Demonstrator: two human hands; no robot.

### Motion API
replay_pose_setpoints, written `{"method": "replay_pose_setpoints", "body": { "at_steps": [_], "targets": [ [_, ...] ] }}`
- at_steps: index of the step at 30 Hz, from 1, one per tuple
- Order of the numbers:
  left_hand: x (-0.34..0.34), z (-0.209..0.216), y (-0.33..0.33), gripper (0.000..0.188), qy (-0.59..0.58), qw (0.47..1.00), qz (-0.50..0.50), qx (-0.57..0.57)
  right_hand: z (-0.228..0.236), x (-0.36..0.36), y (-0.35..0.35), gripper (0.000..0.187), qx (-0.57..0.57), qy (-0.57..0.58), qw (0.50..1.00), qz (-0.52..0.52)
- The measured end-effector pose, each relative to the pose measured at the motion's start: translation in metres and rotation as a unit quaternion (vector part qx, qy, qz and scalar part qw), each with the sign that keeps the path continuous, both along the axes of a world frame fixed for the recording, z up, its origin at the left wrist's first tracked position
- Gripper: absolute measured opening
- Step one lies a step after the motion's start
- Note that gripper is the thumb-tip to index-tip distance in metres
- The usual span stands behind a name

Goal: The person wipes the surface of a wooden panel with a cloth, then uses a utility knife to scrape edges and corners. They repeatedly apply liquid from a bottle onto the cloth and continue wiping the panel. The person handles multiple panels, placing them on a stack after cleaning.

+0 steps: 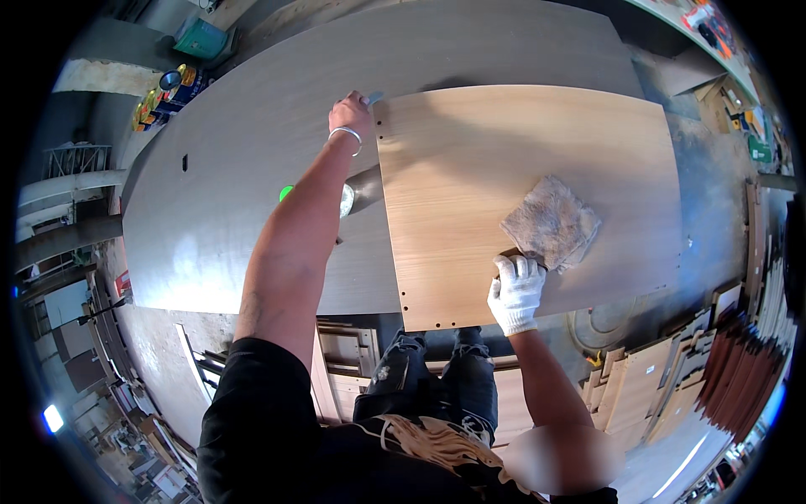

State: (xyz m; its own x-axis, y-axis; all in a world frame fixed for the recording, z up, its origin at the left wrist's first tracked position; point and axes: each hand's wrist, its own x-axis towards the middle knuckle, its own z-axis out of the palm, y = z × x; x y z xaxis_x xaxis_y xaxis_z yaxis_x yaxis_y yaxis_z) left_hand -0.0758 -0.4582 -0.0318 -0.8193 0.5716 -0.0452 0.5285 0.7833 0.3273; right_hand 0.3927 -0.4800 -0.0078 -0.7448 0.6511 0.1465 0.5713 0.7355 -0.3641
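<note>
A light wood-grain panel (453, 202) with small dark holes near its edges lies on a large grey tabletop (210, 227). My bare left hand (351, 115), with a pale bracelet at the wrist, is closed on a small flat bluish piece (374, 97) at the panel's far left corner. My right hand (516, 294), in a white knit glove, rests curled on the near part of the panel. Something dark shows at its fingertips, mostly hidden. Just beyond them lies a folded grey-brown cloth (552, 223). My left forearm partly covers a container with a green cap (286, 192).
Several cans (168, 94) and a green bucket (201, 39) stand beyond the table's far left. Stacked boards (646, 386) lean at the near right, beside dark red strips (730, 378). A hose (592, 330) lies on the floor. More boards (348, 370) stand near my legs.
</note>
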Motion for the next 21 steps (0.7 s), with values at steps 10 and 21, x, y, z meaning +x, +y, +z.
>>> {"method": "replay_pose_setpoints", "body": {
  "at_steps": [10,21],
  "targets": [
    [-0.003,-0.017,-0.005,0.020,-0.019,0.998,-0.039,0.035,-0.001,0.002,0.002,0.049,-0.018,0.013,1.000,0.005],
    [0.073,-0.008,-0.075,0.018,0.015,0.992,-0.107,-0.058,-0.002,0.000,0.003,0.047,0.008,0.029,0.999,0.013]
  ]
}}
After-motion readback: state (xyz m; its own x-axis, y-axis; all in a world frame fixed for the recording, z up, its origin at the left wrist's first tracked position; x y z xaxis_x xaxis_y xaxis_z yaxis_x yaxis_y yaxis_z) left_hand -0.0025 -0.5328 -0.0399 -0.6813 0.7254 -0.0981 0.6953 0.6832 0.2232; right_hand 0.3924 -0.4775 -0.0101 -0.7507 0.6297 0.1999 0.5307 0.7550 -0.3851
